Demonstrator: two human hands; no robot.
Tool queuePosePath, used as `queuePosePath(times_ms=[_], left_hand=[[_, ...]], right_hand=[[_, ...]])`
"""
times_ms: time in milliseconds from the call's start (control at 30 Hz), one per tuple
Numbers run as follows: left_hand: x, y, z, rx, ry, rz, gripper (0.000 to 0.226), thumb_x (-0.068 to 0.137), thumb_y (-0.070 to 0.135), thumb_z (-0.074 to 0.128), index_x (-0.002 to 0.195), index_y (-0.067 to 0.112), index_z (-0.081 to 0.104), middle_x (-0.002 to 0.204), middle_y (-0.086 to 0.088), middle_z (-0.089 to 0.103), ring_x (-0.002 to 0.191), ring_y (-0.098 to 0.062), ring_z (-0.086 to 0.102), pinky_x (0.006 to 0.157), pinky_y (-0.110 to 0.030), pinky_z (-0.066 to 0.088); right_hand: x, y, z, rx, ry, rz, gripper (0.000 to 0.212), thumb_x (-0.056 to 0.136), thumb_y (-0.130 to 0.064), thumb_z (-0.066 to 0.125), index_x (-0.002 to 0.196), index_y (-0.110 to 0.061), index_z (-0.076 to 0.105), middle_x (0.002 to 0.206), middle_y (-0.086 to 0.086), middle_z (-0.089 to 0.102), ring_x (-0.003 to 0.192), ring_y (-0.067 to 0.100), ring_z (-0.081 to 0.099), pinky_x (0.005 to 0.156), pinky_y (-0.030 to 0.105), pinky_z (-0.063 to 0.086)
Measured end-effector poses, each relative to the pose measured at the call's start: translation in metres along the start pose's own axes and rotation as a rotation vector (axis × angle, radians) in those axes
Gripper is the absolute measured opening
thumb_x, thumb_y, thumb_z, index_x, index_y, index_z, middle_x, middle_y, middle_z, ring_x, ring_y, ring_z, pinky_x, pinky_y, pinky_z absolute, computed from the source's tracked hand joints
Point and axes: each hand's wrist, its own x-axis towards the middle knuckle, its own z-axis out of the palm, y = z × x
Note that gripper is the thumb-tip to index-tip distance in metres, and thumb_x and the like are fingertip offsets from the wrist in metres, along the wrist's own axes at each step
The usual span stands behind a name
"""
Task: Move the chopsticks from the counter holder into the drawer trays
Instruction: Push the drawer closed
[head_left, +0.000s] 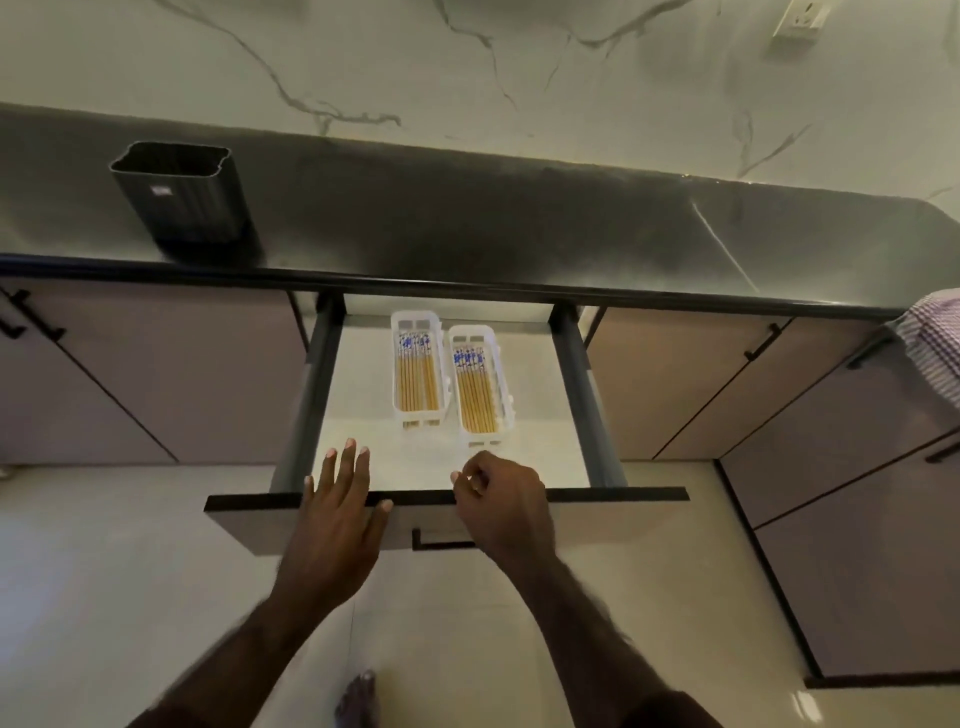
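Both forearms reach forward and up from the bottom of the view, bare, roughly parallel, converging slightly. Left hand (340, 512): palm down, flat, fingers extended and spread, thumb out to its right side; nothing held. Right hand (501, 506): back of hand up, fingers curled in toward the palm, thumb and index tips close together near its left side; looks like a loose pinch, but whether anything is held there can't be told. Hands are apart, not touching each other. A bare foot (358, 696) shows at bottom centre between the arms.
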Motion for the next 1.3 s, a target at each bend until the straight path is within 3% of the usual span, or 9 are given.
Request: queuePosePath(times_ms=[167,300,533,733,1300], left_hand=[[-0.042,-0.02,0.021,0.022,0.027,-0.052,0.076,0.092,0.06,0.011,0.15,0.014,-0.005,0.16,-0.003,-0.011,0.148,-0.02,-0.014,0.118,-0.045,-0.001],[-0.055,-0.033,0.038,0.092,0.031,-0.08,0.077,0.094,0.055,0.018,0.151,0.006,0.003,0.161,-0.012,0.0,0.149,-0.028,-0.002,0.116,-0.054,0.01],[-0.053,-0.053,0.052,0.157,0.089,-0.021,0.08,0.093,0.051,0.029,0.152,0.007,-0.001,0.161,-0.015,0.002,0.15,-0.027,-0.002,0.117,-0.056,0.009],[-0.032,-0.057,0.051,0.168,0.124,-0.03,0.079,0.094,0.054,0.024,0.152,0.007,0.0,0.161,-0.015,0.002,0.149,-0.026,-0.004,0.117,-0.056,0.008],[0.07,-0.051,0.053,0.193,0.144,0.037,0.08,0.094,0.053,0.026,0.152,0.004,0.0,0.161,-0.015,0.001,0.149,-0.029,-0.002,0.118,-0.056,0.004]], right_hand=[[-0.028,0.023,0.036,-0.111,-0.13,0.023,0.023,0.089,-0.035,0.057,0.082,-0.013,0.064,0.082,0.003,0.068,0.078,0.022,0.062,0.063,0.025,0.04],[-0.039,0.043,0.078,-0.195,-0.271,0.101,0.031,0.095,-0.035,0.052,0.118,-0.017,0.061,0.115,0.003,0.066,0.105,0.022,0.061,0.084,0.031,0.048],[-0.041,0.07,0.123,-0.395,-0.385,0.127,0.047,0.095,-0.015,0.056,0.14,-0.013,0.044,0.139,0.008,0.052,0.135,0.025,0.041,0.104,0.035,0.041],[-0.026,0.073,0.125,-0.44,-0.41,0.166,0.032,0.088,-0.014,0.066,0.12,-0.013,0.063,0.11,0.007,0.069,0.094,0.02,0.067,0.078,0.029,0.053],[0.069,0.078,0.129,-0.462,-0.369,0.107,0.02,0.092,-0.013,0.062,0.112,-0.011,0.068,0.102,0.01,0.071,0.091,0.023,0.067,0.072,0.032,0.052]])
